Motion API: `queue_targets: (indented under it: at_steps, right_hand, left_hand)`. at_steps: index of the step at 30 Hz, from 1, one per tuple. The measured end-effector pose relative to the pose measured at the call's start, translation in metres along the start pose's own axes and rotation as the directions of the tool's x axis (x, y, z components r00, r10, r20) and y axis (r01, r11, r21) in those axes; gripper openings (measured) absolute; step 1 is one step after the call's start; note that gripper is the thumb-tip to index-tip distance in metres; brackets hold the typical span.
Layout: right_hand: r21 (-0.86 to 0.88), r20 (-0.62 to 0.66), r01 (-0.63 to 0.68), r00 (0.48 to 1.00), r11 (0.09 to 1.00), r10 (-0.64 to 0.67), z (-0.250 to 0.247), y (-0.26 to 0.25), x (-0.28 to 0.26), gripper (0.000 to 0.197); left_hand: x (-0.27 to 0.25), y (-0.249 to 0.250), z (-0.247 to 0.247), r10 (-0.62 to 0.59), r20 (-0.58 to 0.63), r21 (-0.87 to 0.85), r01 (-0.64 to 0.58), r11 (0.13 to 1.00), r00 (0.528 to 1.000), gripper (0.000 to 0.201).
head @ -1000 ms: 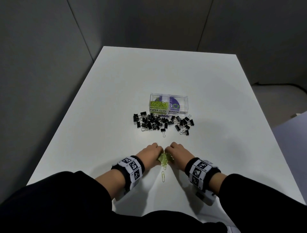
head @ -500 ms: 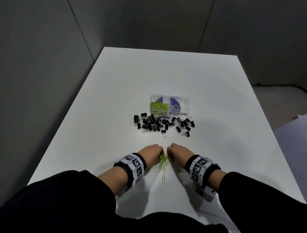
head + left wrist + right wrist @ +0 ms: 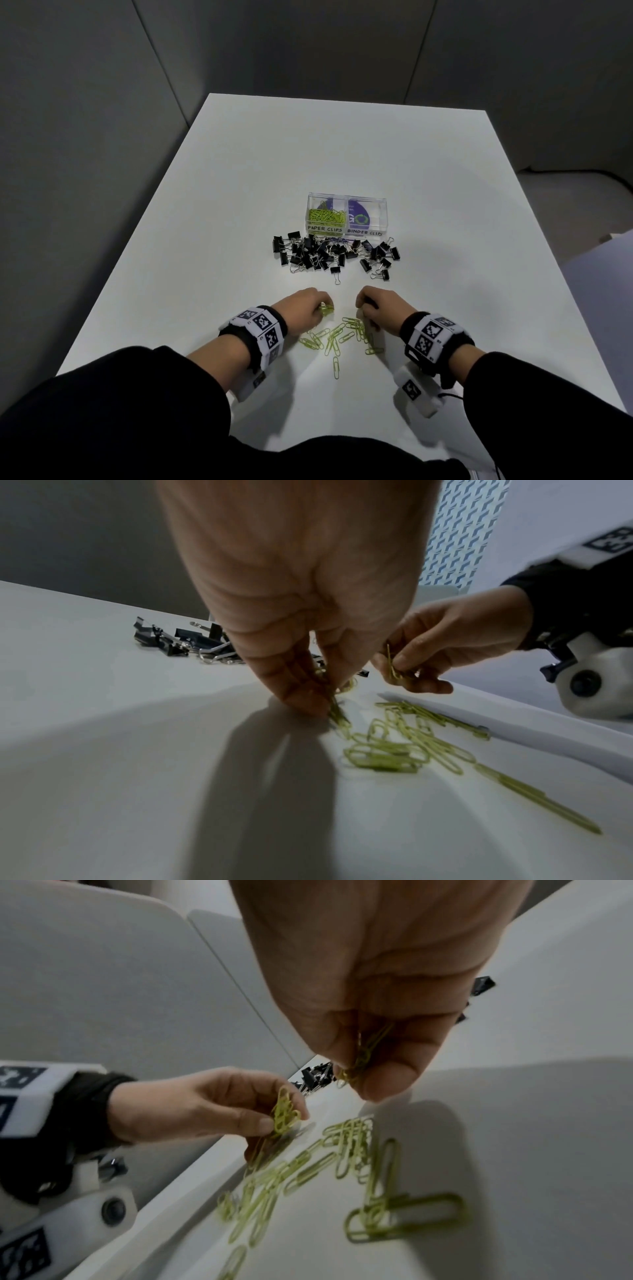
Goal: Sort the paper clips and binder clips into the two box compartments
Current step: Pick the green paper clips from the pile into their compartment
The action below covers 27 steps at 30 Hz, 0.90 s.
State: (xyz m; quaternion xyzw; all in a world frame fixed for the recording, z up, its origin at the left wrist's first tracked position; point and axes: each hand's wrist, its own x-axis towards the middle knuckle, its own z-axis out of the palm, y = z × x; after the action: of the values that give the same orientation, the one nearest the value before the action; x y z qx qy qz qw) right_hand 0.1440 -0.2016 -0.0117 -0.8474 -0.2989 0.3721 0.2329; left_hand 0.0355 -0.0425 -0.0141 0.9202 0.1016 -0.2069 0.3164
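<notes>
Several yellow-green paper clips (image 3: 337, 337) lie scattered on the white table (image 3: 205, 212) between my hands. My left hand (image 3: 313, 306) pinches a small bunch of paper clips (image 3: 285, 1114) just above the table. My right hand (image 3: 371, 305) pinches a few paper clips (image 3: 359, 1056) too, slightly raised. Behind them lies a heap of black binder clips (image 3: 329, 255). The clear two-compartment box (image 3: 346, 215) stands beyond it; its left half, labelled PAPER CLIPS, holds green clips, and the right half, labelled BINDER CLIPS, shows none.
The table's near edge is at my black sleeves (image 3: 102, 411). Grey partition walls (image 3: 85, 120) close the left and back. The table's right edge (image 3: 561, 291) drops to a grey floor.
My hands, pressed together over a bunched pile of paper clips a second ago, have drawn apart. The loose clips now lie spread between them, each hand keeping some.
</notes>
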Motion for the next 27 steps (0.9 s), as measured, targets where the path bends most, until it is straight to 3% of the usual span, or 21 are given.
queue_targets:
  at_steps: [4,7,9,15,19,21,23,27]
  right_hand:
    - [0.244,-0.009,-0.091,0.995,0.965,0.096,-0.002,0.001,0.002,0.024]
    - [0.473,0.022,-0.118,0.992,0.873,0.122,-0.007,0.001,0.002,0.03]
    - [0.535,0.07,-0.14,0.99,0.833,0.121,-0.01,0.001,0.001,0.03]
    - [0.253,0.083,-0.123,0.991,0.96,0.105,-0.008,0.005,0.005,0.041]
    - [0.237,0.132,-0.08,0.99,0.968,0.049,-0.008,0.01,0.001,0.03]
    - [0.103,0.11,-0.015,0.994,0.995,0.004,-0.01,0.013,-0.003,0.02]
    - [-0.02,0.109,0.04,0.993,0.999,-0.037,-0.013,0.016,-0.012,0.006]
    - [-0.336,0.236,0.119,0.971,0.934,-0.038,-0.014,0.027,-0.026,0.041]
  left_hand:
    - [0.0,0.0,-0.002,-0.058,-0.024,-0.157,0.054,0.986,0.998,0.014]
    - [0.002,-0.004,-0.001,-0.138,0.013,-0.413,0.132,0.901,0.99,0.027]
    - [0.002,-0.006,-0.003,-0.154,0.059,-0.474,0.164,0.865,0.986,0.028]
    - [0.007,-0.014,-0.006,-0.143,0.006,-0.267,0.139,0.954,0.99,0.035]
    - [0.005,-0.02,-0.005,-0.126,-0.004,-0.223,0.122,0.967,0.992,0.02]
    - [0.002,-0.02,-0.007,-0.123,-0.007,-0.184,0.119,0.976,0.992,0.007]
    - [-0.001,-0.02,-0.008,-0.122,-0.015,-0.15,0.118,0.982,0.992,0.015]
    - [-0.006,-0.021,-0.007,-0.117,-0.042,-0.059,0.114,0.992,0.992,0.035]
